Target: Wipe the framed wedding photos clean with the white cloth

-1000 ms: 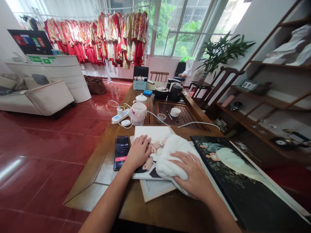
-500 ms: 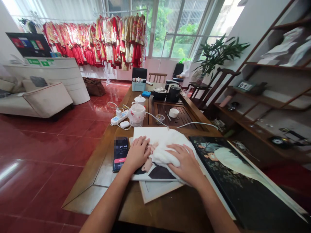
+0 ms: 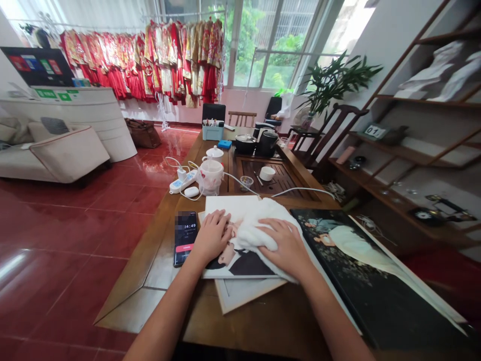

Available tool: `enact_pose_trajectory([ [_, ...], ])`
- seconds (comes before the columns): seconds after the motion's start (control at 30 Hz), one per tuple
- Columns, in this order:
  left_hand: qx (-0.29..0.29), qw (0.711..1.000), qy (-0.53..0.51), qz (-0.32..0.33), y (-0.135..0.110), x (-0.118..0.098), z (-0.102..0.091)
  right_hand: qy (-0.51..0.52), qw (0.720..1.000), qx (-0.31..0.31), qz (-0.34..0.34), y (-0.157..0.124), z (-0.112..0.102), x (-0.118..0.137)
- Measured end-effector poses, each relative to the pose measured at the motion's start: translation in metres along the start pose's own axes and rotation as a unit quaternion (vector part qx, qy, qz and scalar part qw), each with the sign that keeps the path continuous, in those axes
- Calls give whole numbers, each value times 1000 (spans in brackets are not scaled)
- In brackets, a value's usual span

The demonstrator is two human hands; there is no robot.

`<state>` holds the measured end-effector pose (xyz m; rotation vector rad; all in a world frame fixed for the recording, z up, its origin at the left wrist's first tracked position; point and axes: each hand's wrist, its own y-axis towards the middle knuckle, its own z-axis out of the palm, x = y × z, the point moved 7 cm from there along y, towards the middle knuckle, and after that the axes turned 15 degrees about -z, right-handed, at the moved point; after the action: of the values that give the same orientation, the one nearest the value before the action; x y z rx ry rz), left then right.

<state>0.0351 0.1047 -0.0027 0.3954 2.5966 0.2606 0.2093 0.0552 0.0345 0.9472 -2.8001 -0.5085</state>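
Observation:
A photo panel [image 3: 244, 269] with a printed portrait lies on the wooden table, partly covered by a bunched white cloth [image 3: 259, 233]. My left hand [image 3: 214, 233] rests flat on the panel's left part, fingers stretched out and holding nothing. Over the cloth, my right hand [image 3: 283, 243] curls its fingers round a folded part and presses it against the picture. The cloth hides the panel's upper right area. Beneath the panel, a pale framed board [image 3: 244, 296] pokes out toward me. A phone [image 3: 185, 238] with a lit timer screen lies just left of my left hand.
To the right lies a large dark picture [image 3: 361, 260] of a figure in a pale dress. Behind the panel stand a pinkish-white container [image 3: 211, 179], a power strip [image 3: 182, 181], a white cup [image 3: 267, 173] and a kettle [image 3: 267, 144]. A white cable [image 3: 304, 190] crosses the table.
My right hand has shifted very slightly with the cloth, whose folds look a little different. My left hand stays in place on the panel. The whole view has moved slightly.

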Motion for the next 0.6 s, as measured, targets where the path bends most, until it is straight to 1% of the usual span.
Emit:
enact_pose_trajectory([
  [0.1, -3, 1000, -2, -2, 0, 1, 1, 0, 1000, -8, 7, 11, 3, -9],
  [0.17, -5, 1000, -2, -5, 0, 1, 1, -2, 1000, -12, 11, 11, 3, -9],
  [0.27, -4, 1000, -3, -13, -1, 1, 0, -3, 1000, -16, 13, -1, 0, 1],
  [0.47, 5, 1000, 0, -19, -1, -1, -1, -13, 1000, 6, -8, -37, -9, 30],
  [0.53, 7, 1000, 2, -16, 0, -1, -1, -17, 1000, 12, -12, -42, -11, 34],
  [0.6, 8, 1000, 5, -13, 0, -1, 0, -18, 1000, 12, -12, -40, -11, 32],
])
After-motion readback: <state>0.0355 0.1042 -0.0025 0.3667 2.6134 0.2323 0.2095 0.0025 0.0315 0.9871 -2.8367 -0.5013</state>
